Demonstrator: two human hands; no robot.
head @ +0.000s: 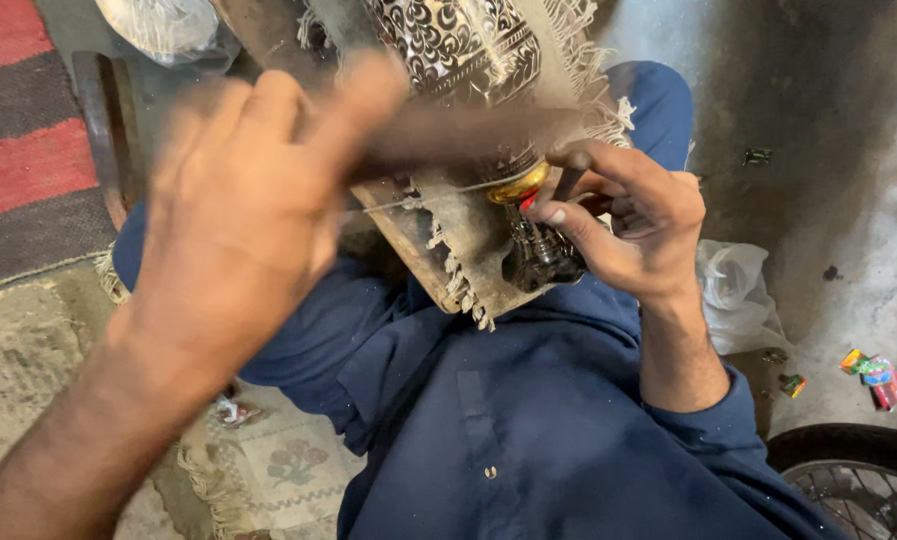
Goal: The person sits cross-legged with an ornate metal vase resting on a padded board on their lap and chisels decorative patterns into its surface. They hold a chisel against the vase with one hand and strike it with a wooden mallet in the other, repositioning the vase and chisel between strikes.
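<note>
We are curling our right hand (623, 225) around the narrow brass neck (518, 185) of an engraved metal vase (458, 45), which is lying on a fringed cloth (468, 240) over a board across our lap. Our left hand (243, 200) is hovering blurred beside it, fingers loosely bent; we cannot tell whether it is holding anything.

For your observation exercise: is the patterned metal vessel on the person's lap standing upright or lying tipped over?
Tipped over. The patterned vessel lies lengthwise on a fringed cloth over a board, its narrow gold-ringed end pointing toward the person, by the right hand.
</note>
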